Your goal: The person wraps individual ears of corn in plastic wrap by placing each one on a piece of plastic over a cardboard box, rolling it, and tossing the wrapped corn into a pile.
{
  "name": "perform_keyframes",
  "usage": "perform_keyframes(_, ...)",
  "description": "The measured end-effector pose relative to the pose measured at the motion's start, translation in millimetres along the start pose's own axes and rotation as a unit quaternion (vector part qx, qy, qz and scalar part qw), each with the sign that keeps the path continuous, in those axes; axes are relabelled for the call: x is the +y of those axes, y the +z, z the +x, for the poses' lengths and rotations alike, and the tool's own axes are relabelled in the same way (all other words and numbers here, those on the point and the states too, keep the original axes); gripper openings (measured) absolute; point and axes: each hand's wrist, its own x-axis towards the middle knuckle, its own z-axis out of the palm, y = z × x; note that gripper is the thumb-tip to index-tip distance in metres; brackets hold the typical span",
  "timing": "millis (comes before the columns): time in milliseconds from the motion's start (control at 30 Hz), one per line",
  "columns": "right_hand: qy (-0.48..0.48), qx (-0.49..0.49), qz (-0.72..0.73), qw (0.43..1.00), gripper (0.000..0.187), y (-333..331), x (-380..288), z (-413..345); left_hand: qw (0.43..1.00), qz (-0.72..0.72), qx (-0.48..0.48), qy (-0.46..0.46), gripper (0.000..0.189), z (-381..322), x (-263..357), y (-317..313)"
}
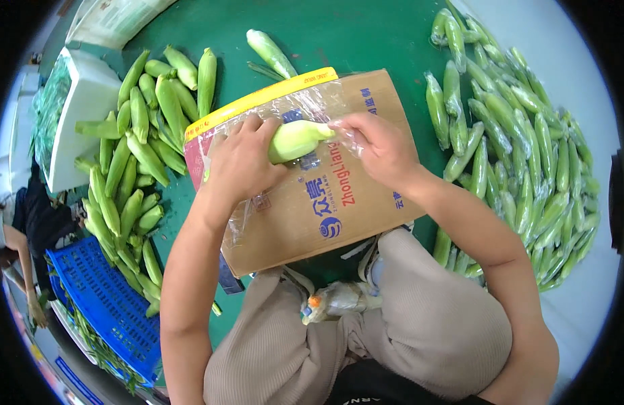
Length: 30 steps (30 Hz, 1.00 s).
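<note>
A pale green ear of corn in its husk [296, 142] lies over a cardboard box [286, 223] in front of me. My left hand [246, 157] rests on the ear's thick end, fingers spread over it and the clear film below. My right hand [380, 147] pinches clear plastic film [350, 136] at the ear's narrow tip. A yellow-edged cling wrap box [261, 104] lies along the far side of the cardboard box, with film stretched from it towards me. Just beyond it is another ear, wrapped in film [271, 53].
Unwrapped ears [132, 212] are heaped on the left, near a blue plastic crate [109, 309] and a white foam box [84, 111]. Many film-wrapped ears [524, 152] are piled on the right. A plastic bag [342, 301] lies between my legs. Another person's arm [26, 263] shows at far left.
</note>
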Motion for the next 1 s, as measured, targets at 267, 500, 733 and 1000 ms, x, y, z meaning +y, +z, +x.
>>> perform_keyframes(267,-0.131,-0.188,-0.336,0.913,0.083,48.0,-36.1,57.7,0.995,-0.08,-0.022,0.058,0.081,19.0,-35.8,1.7)
perform_keyframes(500,-0.111,-0.206,-0.322,0.917,0.086,57.7,-19.9,66.8,0.939,-0.132,0.315,0.048,0.082,-49.2,-50.7,15.5)
perform_keyframes(733,-0.084,-0.23,-0.338,0.909,0.065,53.9,-31.3,59.8,0.915,-0.124,0.297,-0.243,0.059,-156.7,-45.7,96.2)
perform_keyframes(1000,-0.024,-0.325,-0.323,0.888,0.063,37.9,-52.2,57.8,0.887,-0.09,0.433,-0.131,0.013,-137.6,-66.4,69.7)
